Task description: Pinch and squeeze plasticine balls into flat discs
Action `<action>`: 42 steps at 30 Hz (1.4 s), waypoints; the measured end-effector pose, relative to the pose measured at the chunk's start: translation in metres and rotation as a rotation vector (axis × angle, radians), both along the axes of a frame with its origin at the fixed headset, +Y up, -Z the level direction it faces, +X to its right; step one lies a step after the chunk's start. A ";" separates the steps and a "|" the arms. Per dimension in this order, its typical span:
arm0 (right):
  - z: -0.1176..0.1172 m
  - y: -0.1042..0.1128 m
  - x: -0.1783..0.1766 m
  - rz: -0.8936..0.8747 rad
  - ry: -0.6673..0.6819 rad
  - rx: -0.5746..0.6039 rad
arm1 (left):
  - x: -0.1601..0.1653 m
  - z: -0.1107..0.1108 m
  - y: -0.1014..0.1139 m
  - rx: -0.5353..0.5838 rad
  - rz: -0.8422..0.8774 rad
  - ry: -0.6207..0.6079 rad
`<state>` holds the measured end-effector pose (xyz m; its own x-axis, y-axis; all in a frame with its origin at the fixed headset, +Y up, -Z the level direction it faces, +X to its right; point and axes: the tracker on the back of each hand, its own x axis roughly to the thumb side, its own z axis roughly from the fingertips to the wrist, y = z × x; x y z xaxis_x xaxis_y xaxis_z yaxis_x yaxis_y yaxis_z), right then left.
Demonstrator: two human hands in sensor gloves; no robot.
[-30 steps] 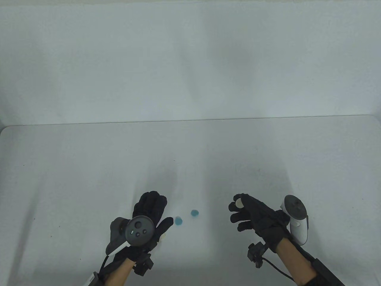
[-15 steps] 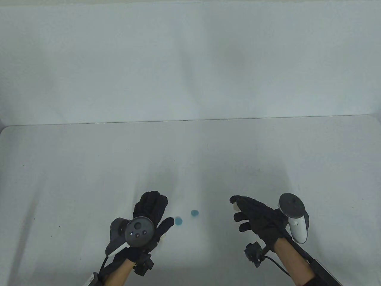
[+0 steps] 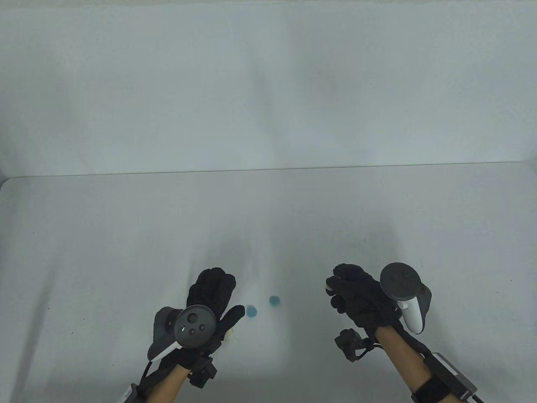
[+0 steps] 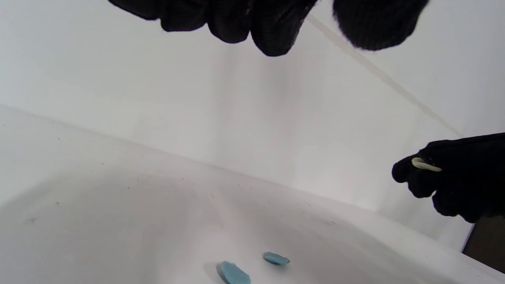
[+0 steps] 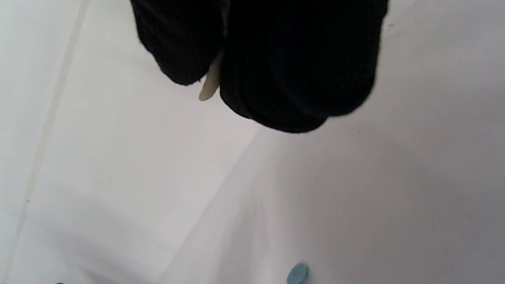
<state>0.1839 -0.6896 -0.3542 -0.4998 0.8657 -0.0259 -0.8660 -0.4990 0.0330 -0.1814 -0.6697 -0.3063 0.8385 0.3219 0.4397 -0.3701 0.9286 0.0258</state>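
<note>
Two flattened blue plasticine discs lie on the white table, one (image 3: 251,311) just right of my left thumb and one (image 3: 274,300) a little farther right; both show in the left wrist view (image 4: 234,273) (image 4: 276,258), and one shows in the right wrist view (image 5: 297,273). My left hand (image 3: 224,294) hovers flat with its fingers spread and holds nothing; its fingertips (image 4: 272,35) hang at the top of the left wrist view. My right hand (image 3: 335,283) pinches a pale cream plasticine piece (image 3: 327,284) between thumb and fingers above the table; the piece shows as a thin sliver (image 4: 425,165) (image 5: 209,85).
The white table (image 3: 126,235) meets a white back wall (image 3: 268,84) at its far edge. A small pale spot (image 3: 229,334) shows beside my left palm; I cannot tell what it is.
My right hand has turned palm-down and closed its fingers over the cream piece, which now shows only at its edge. My left hand and the blue discs have not moved.
</note>
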 end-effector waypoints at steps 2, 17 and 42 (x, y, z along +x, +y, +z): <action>-0.006 -0.002 -0.005 0.027 0.004 -0.007 | 0.000 0.000 0.000 0.003 0.000 0.000; -0.042 -0.034 -0.052 0.189 0.104 -0.106 | -0.002 -0.001 0.002 0.004 0.017 0.006; -0.061 -0.058 -0.090 0.749 0.224 -0.052 | -0.001 -0.001 0.001 -0.005 0.007 0.006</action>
